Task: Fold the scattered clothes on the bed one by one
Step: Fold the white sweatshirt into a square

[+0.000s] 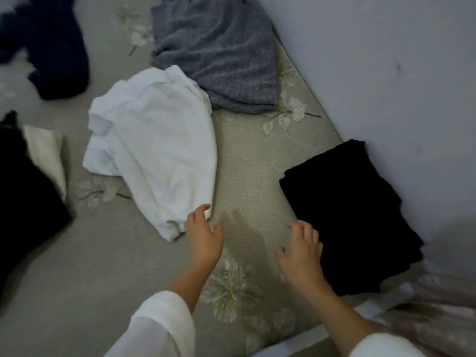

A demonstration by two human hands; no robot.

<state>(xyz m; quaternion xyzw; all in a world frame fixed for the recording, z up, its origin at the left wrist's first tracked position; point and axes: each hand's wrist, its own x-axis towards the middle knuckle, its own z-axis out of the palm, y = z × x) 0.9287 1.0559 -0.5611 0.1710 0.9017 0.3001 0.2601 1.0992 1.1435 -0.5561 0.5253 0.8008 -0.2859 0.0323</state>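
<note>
A crumpled white garment [154, 148] lies in the middle of the bed [247, 176]. My left hand [204, 237] pinches its lower corner between the fingers. A folded black garment [353, 215] lies at the right, near the wall. My right hand [302, 253] hovers with spread fingers just left of it, at its edge, holding nothing. A grey knitted garment [219, 52] lies heaped at the top. A dark blue garment [56, 47] lies at the top left. Another black garment [23, 191] with a cream piece [46, 153] beside it lies at the left edge.
The bed cover is pale grey-green with embroidered flowers. A light wall [386, 73] runs along the right side of the bed. A pinkish patterned fabric [432, 313] lies at the bottom right, past the bed's edge.
</note>
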